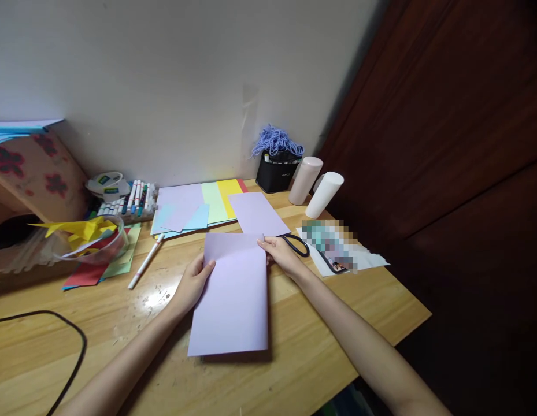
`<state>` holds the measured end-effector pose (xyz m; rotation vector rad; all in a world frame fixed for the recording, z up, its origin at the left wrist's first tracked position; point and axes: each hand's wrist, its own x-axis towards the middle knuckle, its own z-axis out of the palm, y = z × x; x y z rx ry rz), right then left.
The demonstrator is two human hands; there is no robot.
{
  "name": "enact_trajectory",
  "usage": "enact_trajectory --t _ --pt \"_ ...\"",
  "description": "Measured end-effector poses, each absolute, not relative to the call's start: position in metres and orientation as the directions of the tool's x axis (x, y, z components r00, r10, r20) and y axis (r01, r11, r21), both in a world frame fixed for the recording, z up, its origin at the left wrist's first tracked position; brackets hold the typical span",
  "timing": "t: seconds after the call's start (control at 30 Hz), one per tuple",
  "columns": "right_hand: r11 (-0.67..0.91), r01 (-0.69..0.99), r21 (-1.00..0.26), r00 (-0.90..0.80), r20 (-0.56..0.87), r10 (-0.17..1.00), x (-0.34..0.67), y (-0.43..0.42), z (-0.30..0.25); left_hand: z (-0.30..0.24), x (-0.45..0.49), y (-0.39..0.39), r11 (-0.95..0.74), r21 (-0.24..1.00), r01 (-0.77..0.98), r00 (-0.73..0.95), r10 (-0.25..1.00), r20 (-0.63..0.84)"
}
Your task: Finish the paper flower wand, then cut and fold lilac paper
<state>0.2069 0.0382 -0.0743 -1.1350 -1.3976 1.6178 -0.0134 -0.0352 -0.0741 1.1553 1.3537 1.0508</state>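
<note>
A lilac sheet of paper (233, 306), bent over along its right side, is held just above the wooden table between both hands. My left hand (194, 283) grips its left edge, thumb on top and fingers hidden beneath. My right hand (279, 252) pinches the upper right corner between thumb and fingers. Behind it lies another lilac sheet (259, 212). Close to my right hand are black scissor-like handles (299, 245), partly covered by the hand and paper.
Coloured paper sheets (220, 202) lie along the wall. A white marker (145, 261) rests left of my left hand. At the back stand a black pouch (274, 173) with blue yarn and two bottles (324, 193). A plastic bowl (107, 248) holds yellow paper pieces. A black cable (80, 341) crosses the front left.
</note>
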Motion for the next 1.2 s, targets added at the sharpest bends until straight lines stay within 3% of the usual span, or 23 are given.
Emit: enact_trajectory --t 0.27,0.47,0.7,0.9,1.03,1.13,1.2 --pt "-0.133 -0.089 -0.987 -0.298 -0.101 0.949 0.206 0.036 -0.079 -0.08 -0.015 -0.039 0.152 0.987 0.052 0.008 0.988 -0.153" --pt "-0.105 -0.051 -0.993 -0.234 -0.09 0.968 0.205 0.037 -0.081 -0.071 -0.012 -0.039 0.203 0.978 -0.039 0.027 0.979 -0.202" --pt "-0.008 0.056 -0.998 -0.152 -0.017 0.988 0.207 0.037 -0.083 -0.067 -0.012 -0.039 0.24 0.971 -0.01 0.051 0.97 -0.239" --pt "-0.076 0.026 -0.997 -0.099 -0.078 0.992 0.206 0.037 -0.079 -0.071 -0.013 -0.039 0.249 0.968 -0.034 0.065 0.967 -0.246" --pt "-0.286 -0.06 -0.956 -0.253 -0.262 0.931 0.209 0.03 -0.065 -0.073 -0.015 -0.036 0.237 0.968 -0.088 0.042 0.971 -0.234" --pt "-0.369 0.058 -0.928 -0.475 -0.35 0.807 0.211 0.019 -0.056 -0.073 -0.016 -0.035 0.238 0.963 -0.129 -0.03 0.969 -0.244" --pt "-0.364 0.123 -0.923 -0.534 -0.371 0.76 0.211 0.012 -0.053 -0.072 -0.017 -0.034 0.266 0.955 -0.133 -0.065 0.959 -0.276"
